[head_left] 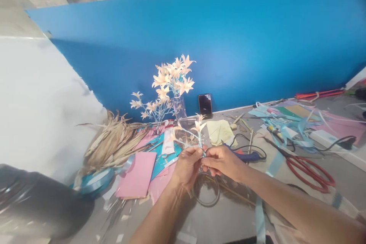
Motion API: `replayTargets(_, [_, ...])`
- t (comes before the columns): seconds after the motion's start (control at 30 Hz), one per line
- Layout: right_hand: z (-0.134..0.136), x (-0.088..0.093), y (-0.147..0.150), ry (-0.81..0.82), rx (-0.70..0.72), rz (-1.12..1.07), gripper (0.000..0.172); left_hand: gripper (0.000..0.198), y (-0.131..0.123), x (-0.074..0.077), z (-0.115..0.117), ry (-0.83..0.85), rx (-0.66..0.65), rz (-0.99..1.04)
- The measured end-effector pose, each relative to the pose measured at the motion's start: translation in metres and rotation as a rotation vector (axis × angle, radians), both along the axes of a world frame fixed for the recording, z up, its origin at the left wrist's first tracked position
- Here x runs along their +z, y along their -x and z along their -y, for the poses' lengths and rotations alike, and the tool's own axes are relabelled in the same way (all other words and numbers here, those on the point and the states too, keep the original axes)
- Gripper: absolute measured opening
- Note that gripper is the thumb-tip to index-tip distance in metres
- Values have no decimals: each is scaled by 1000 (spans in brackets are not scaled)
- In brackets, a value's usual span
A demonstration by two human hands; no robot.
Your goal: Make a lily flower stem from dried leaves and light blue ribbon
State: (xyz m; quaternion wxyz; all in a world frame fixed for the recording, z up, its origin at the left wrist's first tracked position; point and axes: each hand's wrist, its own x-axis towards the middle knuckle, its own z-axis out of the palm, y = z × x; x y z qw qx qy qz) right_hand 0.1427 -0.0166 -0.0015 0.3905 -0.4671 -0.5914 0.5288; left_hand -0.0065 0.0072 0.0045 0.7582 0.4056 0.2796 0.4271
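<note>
Together over the bench (225, 217), pinching a small flower sprig (199, 126) between left hand (187, 164) and right hand (223, 161).
Clamped with both hands on its lower end, blooms up. Facing a clear vase (179, 109) at the far middle, with pale flowers (174, 73) spreading well above its rim. Cannot tell of any holder under the smaller flower branch (156, 109) to its left. With a phone (205, 105) upright just right of the vase and red-handled scissors (311, 173) farther right, nearer.
</note>
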Motion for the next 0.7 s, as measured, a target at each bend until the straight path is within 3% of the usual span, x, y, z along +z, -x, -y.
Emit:
replayTargets(0.13, [1, 0, -5, 26, 60, -78, 31, 29, 4, -1, -5, 40, -20, 2])
replayTargets(0.23, [3, 0, -7, 53, 94, -141, 34, 30, 4, -3, -7, 64, 65, 30])
replayTargets(0.33, [4, -3, -6, 77, 62, -162, 35, 30, 0, -4, -5, 48, 123, 38])
replayTargets(0.53, [3, -6, -8, 67, -34, -218, 38, 31, -11, -7, 3, -41, 60, -15])
replayTargets(0.7, [2, -5, -10, 69, -20, -193, 38, 30, -11, -9, 1, 47, 91, 6])
